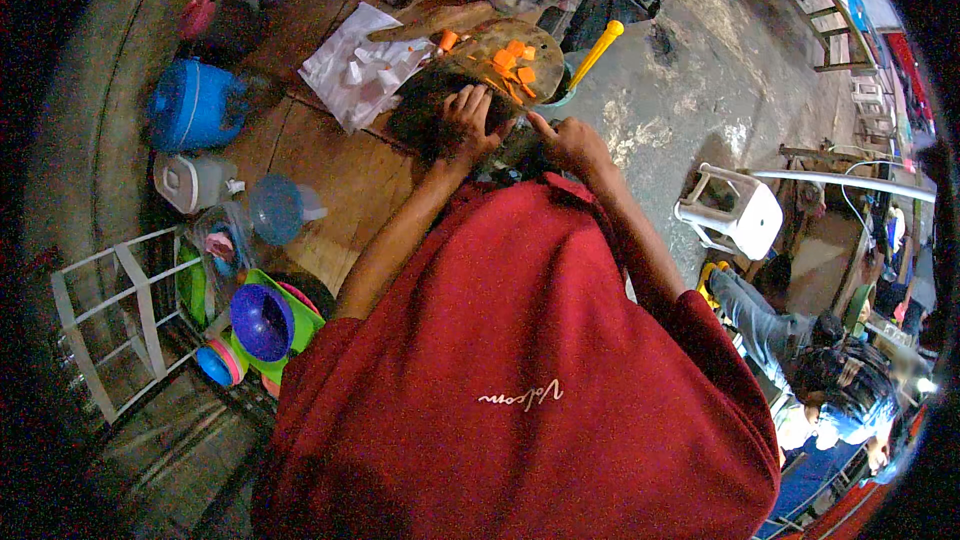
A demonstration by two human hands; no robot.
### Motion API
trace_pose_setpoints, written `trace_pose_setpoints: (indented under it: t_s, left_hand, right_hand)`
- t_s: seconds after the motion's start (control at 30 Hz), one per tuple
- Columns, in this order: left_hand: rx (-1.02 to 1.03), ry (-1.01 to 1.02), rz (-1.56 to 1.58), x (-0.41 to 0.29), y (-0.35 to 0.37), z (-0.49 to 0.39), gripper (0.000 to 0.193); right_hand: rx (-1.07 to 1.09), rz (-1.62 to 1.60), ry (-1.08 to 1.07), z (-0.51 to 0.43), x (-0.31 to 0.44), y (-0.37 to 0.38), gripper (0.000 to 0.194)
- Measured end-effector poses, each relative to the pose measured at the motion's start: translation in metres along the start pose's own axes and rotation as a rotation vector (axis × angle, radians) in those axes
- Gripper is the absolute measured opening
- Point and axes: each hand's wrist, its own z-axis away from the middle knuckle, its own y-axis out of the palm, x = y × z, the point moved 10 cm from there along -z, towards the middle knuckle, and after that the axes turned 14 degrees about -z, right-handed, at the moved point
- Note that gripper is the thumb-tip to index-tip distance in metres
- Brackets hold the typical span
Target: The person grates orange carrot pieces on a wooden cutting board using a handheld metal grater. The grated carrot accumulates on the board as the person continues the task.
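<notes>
Orange pieces that look like cut carrot (505, 58) lie on a round wooden board (551, 52), some in chunks and some in thin strips. My left hand (469, 120) is at the board's near edge, fingers bent and close together; what lies under them is too dark to tell. Just right of it, my right hand (574, 144) is curled with its index finger pointing toward the board; anything within its grip is hidden. Left of the board, pale cut pieces (388, 80) rest on a white plastic sheet (352, 109). A yellow-handled tool (596, 52) stands in a container beside the board.
A blue tub (191, 105), a pale plastic container (187, 184) and a clear round container (276, 210) stand at left. Nearer are a purple bowl (262, 322) and a metal rack (142, 300). A white plastic stool (739, 214) lies tipped at right; another person (840, 382) is beyond it.
</notes>
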Motion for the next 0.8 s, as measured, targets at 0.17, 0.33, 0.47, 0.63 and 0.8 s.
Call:
trace_pose_setpoints:
  t_s: [0.17, 0.33, 0.47, 0.63, 0.8]
  left_hand:
    - [-0.030, 0.002, -0.024, -0.001, -0.003, -0.001, 0.064]
    - [-0.010, 0.015, -0.036, 0.000, -0.002, -0.001, 0.065]
    - [0.019, 0.035, -0.019, 0.000, -0.001, 0.000, 0.065]
    - [0.026, 0.007, -0.023, 0.002, 0.000, 0.002, 0.065]
    - [0.015, -0.026, 0.049, 0.002, 0.000, 0.003, 0.066]
  right_hand:
    - [0.032, 0.301, -0.314, -0.001, 0.010, 0.016, 0.033]
    - [0.002, 0.434, -0.373, -0.025, -0.001, 0.047, 0.062]
    - [-0.050, 0.389, -0.387, -0.031, -0.009, 0.054, 0.060]
    - [-0.047, 0.317, -0.364, -0.033, -0.033, 0.052, 0.059]
    - [-0.010, 0.246, -0.040, -0.034, -0.062, 0.045, 0.038]
